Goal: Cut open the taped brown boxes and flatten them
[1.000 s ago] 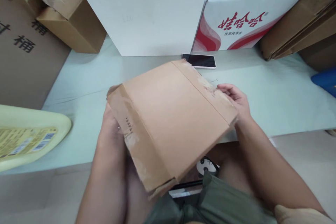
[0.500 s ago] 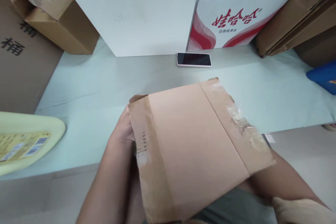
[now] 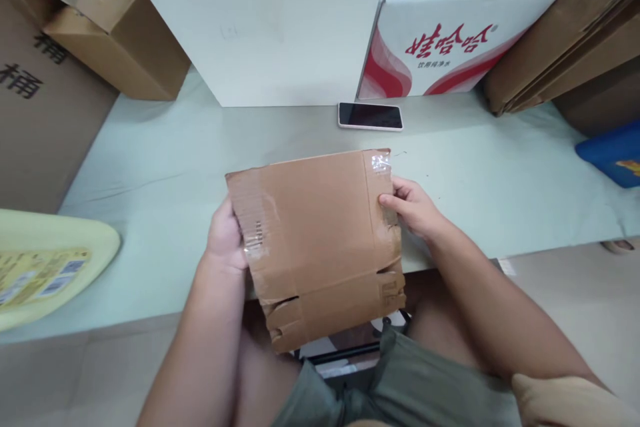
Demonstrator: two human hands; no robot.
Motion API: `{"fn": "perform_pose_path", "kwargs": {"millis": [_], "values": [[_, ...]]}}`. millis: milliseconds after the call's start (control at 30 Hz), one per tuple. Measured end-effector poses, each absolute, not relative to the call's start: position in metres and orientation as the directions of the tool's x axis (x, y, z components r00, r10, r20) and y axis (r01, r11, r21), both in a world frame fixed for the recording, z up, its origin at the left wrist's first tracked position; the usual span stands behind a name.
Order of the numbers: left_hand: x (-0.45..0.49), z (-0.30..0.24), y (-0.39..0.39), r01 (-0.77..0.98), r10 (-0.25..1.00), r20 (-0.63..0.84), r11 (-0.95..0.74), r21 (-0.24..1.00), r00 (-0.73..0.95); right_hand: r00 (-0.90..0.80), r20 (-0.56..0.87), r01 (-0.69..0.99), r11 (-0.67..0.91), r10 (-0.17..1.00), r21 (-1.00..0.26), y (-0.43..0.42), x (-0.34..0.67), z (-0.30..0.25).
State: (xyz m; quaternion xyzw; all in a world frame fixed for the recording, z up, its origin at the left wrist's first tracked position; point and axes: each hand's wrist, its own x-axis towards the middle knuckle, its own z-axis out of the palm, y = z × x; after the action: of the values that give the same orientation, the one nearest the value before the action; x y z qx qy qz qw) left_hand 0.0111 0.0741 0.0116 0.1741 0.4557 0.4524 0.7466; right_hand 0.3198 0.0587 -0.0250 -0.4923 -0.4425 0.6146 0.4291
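Held thing: a flattened cardboard box [image 3: 315,233], brown, with worn tape strips down its left and right sides and a folded flap along its near edge.
Where it is: in the air over the near edge of the bench [image 3: 150,167], its far part above the pale green surface and its near flap above the person's lap.
Left grip [image 3: 226,237]: closed on the box's left edge, beside the taped strip; the fingers are hidden behind the cardboard.
Right grip [image 3: 410,208]: closed on the box's right edge, thumb pressed on the front face at the tape (the other fingers go behind).
Box to grips: it spans the gap between them, touching both, and is tilted slightly with its right far corner highest.
Phone [image 3: 371,116]: flat on the bench, screen dark, just beyond the box's far edge.
Far side: a plain white box [image 3: 260,33] and, to its right, a red-and-white printed carton [image 3: 450,27].
Left: brown cartons [image 3: 115,40] and a pale yellow plastic item [image 3: 50,267] with a label.
Right: a leaning stack of flattened cardboard [image 3: 565,40].
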Motion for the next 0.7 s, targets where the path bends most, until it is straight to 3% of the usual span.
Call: {"fn": "perform_pose_path", "kwargs": {"millis": [233, 333, 467, 567, 700], "values": [[0.010, 0.007, 0.070, -0.270, 0.844, -0.486, 0.534, 0.801, 0.228, 0.109, -0.180, -0.071, -0.173, 0.978, -0.982, 0.055, 0.327, -0.017], [0.007, 0.005, 0.077, -0.444, 0.917, -0.371, 0.396, 0.804, 0.147, 0.135, -0.175, -0.163, -0.153, 0.975, -0.975, 0.053, 0.351, -0.006], [0.010, 0.005, 0.088, -0.673, 0.965, -0.262, 0.177, 0.719, -0.027, 0.097, -0.170, -0.209, -0.147, 0.981, -0.967, 0.037, 0.362, 0.005], [0.024, 0.005, 0.089, -0.699, 0.959, -0.277, 0.161, 0.697, -0.055, 0.072, -0.227, -0.116, -0.218, 0.971, -0.969, 0.006, 0.344, -0.001], [0.043, 0.007, 0.080, -0.601, 0.951, -0.303, 0.273, 0.751, 0.054, 0.329, -0.319, -0.060, -0.318, 0.889, -0.946, -0.051, 0.340, -0.014]]}}
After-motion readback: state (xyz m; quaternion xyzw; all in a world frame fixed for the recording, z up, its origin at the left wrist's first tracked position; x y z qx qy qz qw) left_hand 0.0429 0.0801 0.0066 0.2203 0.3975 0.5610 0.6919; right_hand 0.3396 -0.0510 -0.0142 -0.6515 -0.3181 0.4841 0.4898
